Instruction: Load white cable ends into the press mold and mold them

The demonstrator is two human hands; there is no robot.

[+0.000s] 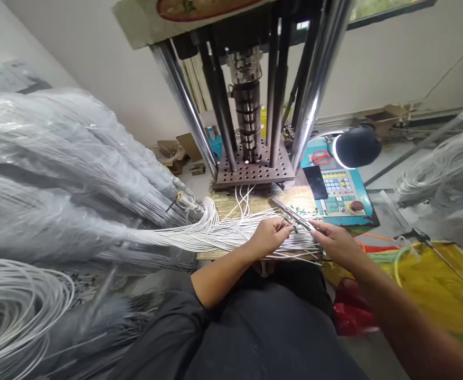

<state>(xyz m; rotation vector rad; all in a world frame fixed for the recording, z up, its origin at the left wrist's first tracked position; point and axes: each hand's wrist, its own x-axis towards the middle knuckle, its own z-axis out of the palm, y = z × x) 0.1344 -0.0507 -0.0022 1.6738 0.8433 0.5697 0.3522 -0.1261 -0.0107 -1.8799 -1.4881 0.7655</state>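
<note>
A thick spread of white cables (pixel 191 235) lies across the wooden work surface, with small green and dark ends at its right side. Over these cables, my left hand (pixel 270 236) is closed in a pinch near a small dark piece (pixel 295 229); what sits between its fingertips is too small to make out. A long, narrow metal bar (pixel 289 211) slants from the press side toward my right hand (pixel 336 241). That hand is closed on the bar's near end, thumb and fingers pressed together. The two hands are close but apart.
A press with a perforated plate (pixel 255 173) stands directly ahead. To its right are a control panel (pixel 340 192), a dark phone (pixel 315 182), red-handled scissors (pixel 320 157) and a lamp (pixel 358 148). Plastic-wrapped cable bundles (pixel 57 153) crowd the left; a yellow bag (pixel 439 285) is at right.
</note>
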